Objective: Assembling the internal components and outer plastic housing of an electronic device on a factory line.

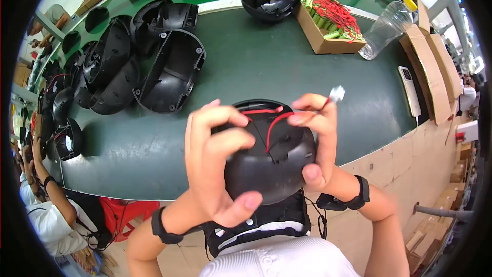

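Note:
A rounded black plastic shell [271, 179] is held just over the near edge of the table. My left hand [210, 156] is curled around its left side, fingertips at the upper opening and thumb along the lower front. On the other side, my right hand [324, 136] grips the shell with the thumb against its wall. A red wire [270, 132] rises out of the shell and runs between my right fingers. Its white connector [336, 93] sticks out above that hand. The inside of the shell is partly covered by my fingers.
Several black shells [171, 79] crowd the left of the green table [246, 66]; another shell [270, 1] lies at the back. A cardboard tray [328, 46] holds green cells with red wires. Beside it are a clear bottle [384, 28] and a white device [408, 90]. A person [56, 215] works at left.

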`<state>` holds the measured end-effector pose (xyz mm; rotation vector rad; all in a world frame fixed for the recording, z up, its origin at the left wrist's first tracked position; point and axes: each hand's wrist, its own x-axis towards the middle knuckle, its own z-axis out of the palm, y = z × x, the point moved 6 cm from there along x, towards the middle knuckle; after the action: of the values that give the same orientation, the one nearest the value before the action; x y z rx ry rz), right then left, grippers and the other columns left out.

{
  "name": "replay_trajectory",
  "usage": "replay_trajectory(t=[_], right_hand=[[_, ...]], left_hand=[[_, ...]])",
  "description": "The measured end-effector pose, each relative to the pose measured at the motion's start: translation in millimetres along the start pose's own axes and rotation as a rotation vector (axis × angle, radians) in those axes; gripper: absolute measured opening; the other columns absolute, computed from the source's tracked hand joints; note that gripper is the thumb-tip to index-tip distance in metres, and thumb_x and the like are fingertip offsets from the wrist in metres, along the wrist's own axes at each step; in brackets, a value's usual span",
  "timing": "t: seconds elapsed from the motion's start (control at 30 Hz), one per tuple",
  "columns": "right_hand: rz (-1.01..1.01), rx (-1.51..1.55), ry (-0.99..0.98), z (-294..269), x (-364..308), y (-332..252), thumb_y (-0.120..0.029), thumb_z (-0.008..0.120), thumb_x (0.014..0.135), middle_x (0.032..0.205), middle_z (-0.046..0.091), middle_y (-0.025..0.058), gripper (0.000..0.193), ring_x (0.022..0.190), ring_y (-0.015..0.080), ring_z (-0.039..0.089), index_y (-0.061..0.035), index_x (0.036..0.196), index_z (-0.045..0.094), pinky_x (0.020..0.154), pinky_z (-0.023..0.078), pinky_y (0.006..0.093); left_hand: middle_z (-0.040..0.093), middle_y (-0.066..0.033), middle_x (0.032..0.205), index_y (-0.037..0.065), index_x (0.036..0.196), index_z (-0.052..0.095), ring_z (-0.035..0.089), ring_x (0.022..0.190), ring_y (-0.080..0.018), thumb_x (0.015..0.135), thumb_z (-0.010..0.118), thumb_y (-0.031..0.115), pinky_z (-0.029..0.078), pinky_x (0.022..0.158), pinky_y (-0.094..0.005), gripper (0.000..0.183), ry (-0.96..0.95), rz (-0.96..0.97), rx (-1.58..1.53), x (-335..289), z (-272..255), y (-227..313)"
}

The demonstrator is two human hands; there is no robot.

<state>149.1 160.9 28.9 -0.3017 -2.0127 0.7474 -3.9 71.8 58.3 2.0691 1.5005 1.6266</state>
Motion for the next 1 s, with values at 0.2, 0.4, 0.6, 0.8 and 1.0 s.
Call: replay_trajectory(t=[0.2,0.4,0.6,0.8,1.0], right_hand=[[0.205,-0.068,-0.015,-28.3,-23.0,-14.1,-0.035,0.062,0.082,0.111,0.051,0.0201,0.048,0.096,0.0312,0.052,-0.0002,0.114,0.052,0.085,0.044,0.0406],[0.416,0.241,-0.285,-26.0,-34.8,-23.3,-0.025,0.08,0.066,0.147,0.028,0.0268,0.098,0.137,0.0416,0.028,-0.0006,0.144,0.026,0.111,0.026,0.0463],[0.377,-0.059,-0.254,-1.2,-21.9,-22.3,-0.038,0.093,0.047,0.149,0.018,0.0263,0.132,0.137,0.0422,0.025,-0.0035,0.147,0.015,0.111,0.027,0.0475],[0.41,0.268,-0.358,-16.7,28.6,-4.3,-0.032,0.095,0.044,0.145,0.029,0.0184,0.128,0.136,0.0306,0.033,0.0021,0.144,0.023,0.111,0.029,0.0406],[0.199,0.126,-0.256,36.9,209.4,9.2,-0.032,0.094,0.043,0.142,0.036,0.0195,0.13,0.133,0.0278,0.035,0.0025,0.145,0.021,0.111,0.029,0.0382]], left_hand=[[0.041,-0.0145,0.113,0.015,0.101,0.044,0.045,0.109,-0.0365,0.057,0.078,0.026,0.022,0.105,-0.0654,0.057,0.115,0.08,-0.101,-44.5,7.5,27.0],[0.008,-0.0252,0.152,0.002,0.147,0.007,0.014,0.142,-0.0404,0.047,0.093,0.038,0.015,0.115,-0.0488,0.137,-0.205,-0.38,-0.403,-41.9,5.7,-18.4],[0.035,-0.0218,0.145,0.002,0.145,0.028,0.038,0.133,-0.0369,0.051,0.092,0.031,0.034,0.109,-0.0431,0.117,-0.266,-0.378,-0.12,-30.0,3.3,-14.3],[0.038,-0.0185,0.145,0.008,0.142,0.039,0.036,0.136,-0.0316,0.065,0.087,0.028,0.039,0.104,-0.0468,0.093,0.021,-0.337,-0.622,-26.1,-30.0,-4.2],[0.054,-0.0268,0.123,-0.002,0.117,0.057,0.052,0.118,-0.0419,0.067,0.078,0.019,0.041,0.099,-0.0502,0.058,0.133,-0.244,-0.098,-40.2,-88.7,-7.9]])
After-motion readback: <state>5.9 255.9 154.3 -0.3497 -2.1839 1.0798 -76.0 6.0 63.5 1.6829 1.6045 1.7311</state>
